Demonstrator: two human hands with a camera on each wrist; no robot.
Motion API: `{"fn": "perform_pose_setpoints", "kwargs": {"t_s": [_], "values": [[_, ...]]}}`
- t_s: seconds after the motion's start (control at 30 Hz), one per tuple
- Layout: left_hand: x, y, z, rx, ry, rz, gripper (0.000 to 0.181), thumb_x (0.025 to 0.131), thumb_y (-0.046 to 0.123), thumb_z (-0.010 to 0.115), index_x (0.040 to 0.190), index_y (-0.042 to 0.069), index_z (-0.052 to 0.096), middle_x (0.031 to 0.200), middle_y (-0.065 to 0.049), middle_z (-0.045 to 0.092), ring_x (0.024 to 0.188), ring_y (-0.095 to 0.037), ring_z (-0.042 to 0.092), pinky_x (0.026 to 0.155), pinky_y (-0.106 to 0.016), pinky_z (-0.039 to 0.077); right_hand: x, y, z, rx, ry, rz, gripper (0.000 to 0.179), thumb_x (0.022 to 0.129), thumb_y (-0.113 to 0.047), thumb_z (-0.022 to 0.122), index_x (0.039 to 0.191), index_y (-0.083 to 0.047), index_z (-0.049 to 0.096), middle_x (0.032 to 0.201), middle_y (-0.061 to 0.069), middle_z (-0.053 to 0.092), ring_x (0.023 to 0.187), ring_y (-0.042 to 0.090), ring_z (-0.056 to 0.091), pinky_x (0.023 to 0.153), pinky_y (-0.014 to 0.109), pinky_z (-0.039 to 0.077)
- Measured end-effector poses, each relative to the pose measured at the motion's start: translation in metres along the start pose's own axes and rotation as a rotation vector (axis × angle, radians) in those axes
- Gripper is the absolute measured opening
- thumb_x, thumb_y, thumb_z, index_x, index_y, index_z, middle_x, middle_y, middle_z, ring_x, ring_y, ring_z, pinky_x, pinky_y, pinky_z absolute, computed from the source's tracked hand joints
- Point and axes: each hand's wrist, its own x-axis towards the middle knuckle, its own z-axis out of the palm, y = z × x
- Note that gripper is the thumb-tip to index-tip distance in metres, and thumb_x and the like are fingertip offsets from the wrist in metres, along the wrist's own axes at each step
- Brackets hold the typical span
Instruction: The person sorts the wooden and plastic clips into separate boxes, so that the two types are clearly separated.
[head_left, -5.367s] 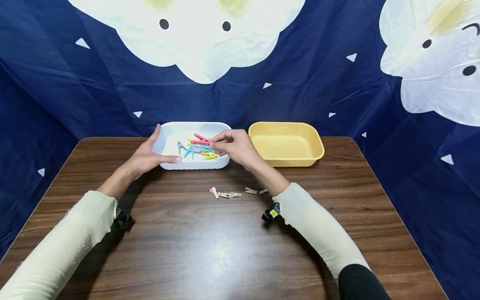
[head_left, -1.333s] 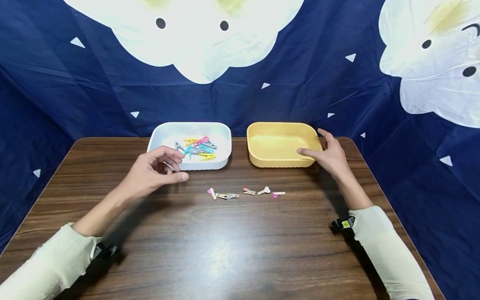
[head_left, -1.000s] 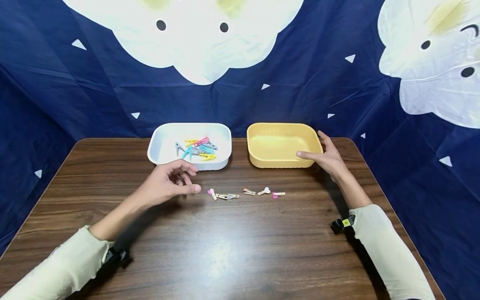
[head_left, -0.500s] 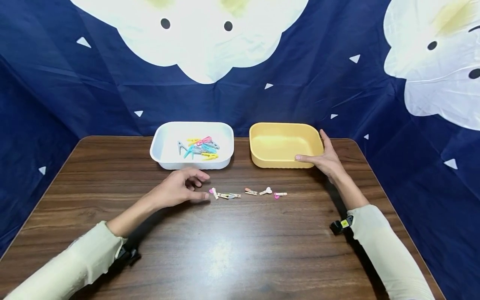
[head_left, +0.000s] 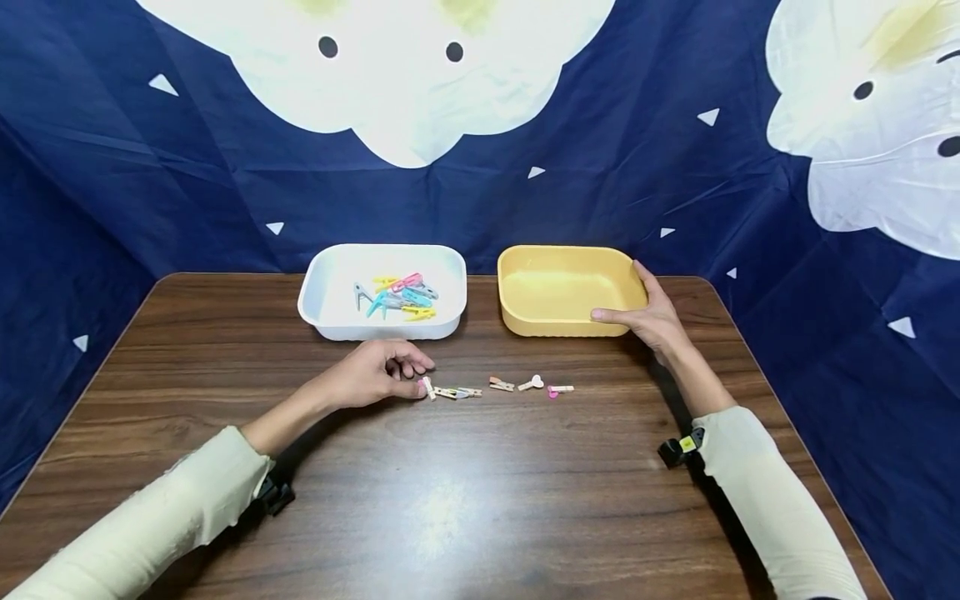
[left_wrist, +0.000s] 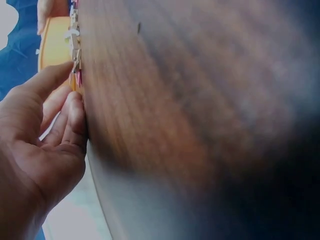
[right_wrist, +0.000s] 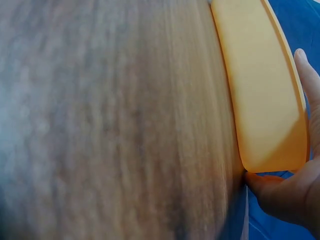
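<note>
My left hand [head_left: 378,372] is low over the table, its thumb and fingers apart around the leftmost small wooden clothespin [head_left: 429,388], which has a pink end. The thumb tip is right at the pink end; I cannot tell if it touches. In the left wrist view the clothespin [left_wrist: 78,76] lies between the fingertips. To its right several more wooden clothespins [head_left: 501,384] form a loose row, one with a white heart [head_left: 536,381]. My right hand [head_left: 656,321] rests on the right end of the yellow basket [head_left: 564,327], thumb along the front and straight fingers along the side.
A white basket [head_left: 382,331] stands at the back left, holding several plastic clothespins in pink [head_left: 406,282], blue, grey and yellow. Both baskets sit near the far edge of the wooden table [head_left: 480,467]. A dark blue cloth [head_left: 480,208] hangs behind.
My right hand has left the white basket for the yellow one, and the pink plastic clothespin now lies in the white basket. My left hand has moved right and nearer, down to the wooden clothespins.
</note>
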Motion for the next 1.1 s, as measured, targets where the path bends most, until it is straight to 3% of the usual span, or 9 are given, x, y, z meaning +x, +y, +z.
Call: {"fn": "perform_pose_setpoints", "kwargs": {"t_s": [0.57,1.1], "values": [[0.0066,-0.0008,-0.0056,-0.049,-0.086,-0.015,0.027,0.093,0.011,0.093,0.117,0.004,0.085,0.096,-0.006,0.075,0.089,-0.010,0.064,0.078,-0.020,0.054,0.0043,0.0006,0.0011,-0.013,-0.035,0.025,0.147,0.084,-0.020,0.103,0.182,-0.035,-0.005,0.192,-0.001,0.000,0.178,0.027,0.010,0.145,0.047,0.017],[0.0063,-0.0008,-0.0062,-0.035,-0.063,-0.003,0.017,0.092,0.005,0.092,0.108,0.007,0.088,0.092,-0.006,0.074,0.084,-0.008,0.062,0.073,-0.019,0.051,0.0079,0.0043,-0.0003,-0.043,-0.054,0.029,0.149,0.085,-0.025,0.103,0.182,-0.037,-0.009,0.192,-0.004,-0.004,0.178,0.026,0.003,0.145,0.049,0.013]]}}
